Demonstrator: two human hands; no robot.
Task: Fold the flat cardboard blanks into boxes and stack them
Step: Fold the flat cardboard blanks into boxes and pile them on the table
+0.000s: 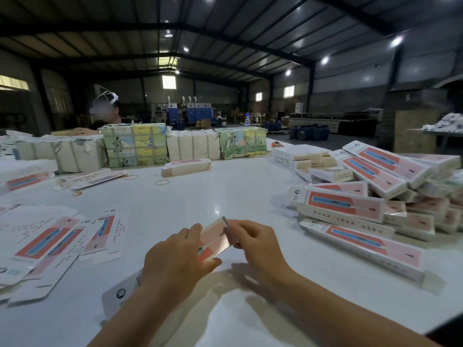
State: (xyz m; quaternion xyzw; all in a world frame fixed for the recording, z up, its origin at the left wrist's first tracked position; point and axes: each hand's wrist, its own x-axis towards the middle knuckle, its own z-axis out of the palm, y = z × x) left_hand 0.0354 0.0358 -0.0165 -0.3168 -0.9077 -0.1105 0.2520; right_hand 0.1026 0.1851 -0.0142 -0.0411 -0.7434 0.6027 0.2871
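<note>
I hold a long white and pink cardboard box (213, 239) over the white table (225, 196), its far end pointing away from me. My left hand (175, 259) grips its side, covering the box's middle. My right hand (253, 236) pinches the small end flap at the far end. The box's near end (120, 294) sticks out below my left wrist. Flat printed blanks (47, 244) lie spread at the left. A pile of folded boxes (370, 206) rests at the right.
Strapped bundles of blanks (135, 144) line the far side of the table, with a person (107, 113) behind them. Rubber bands (162, 182) lie loose mid-table. A small stack of blanks (186, 167) sits near the centre back.
</note>
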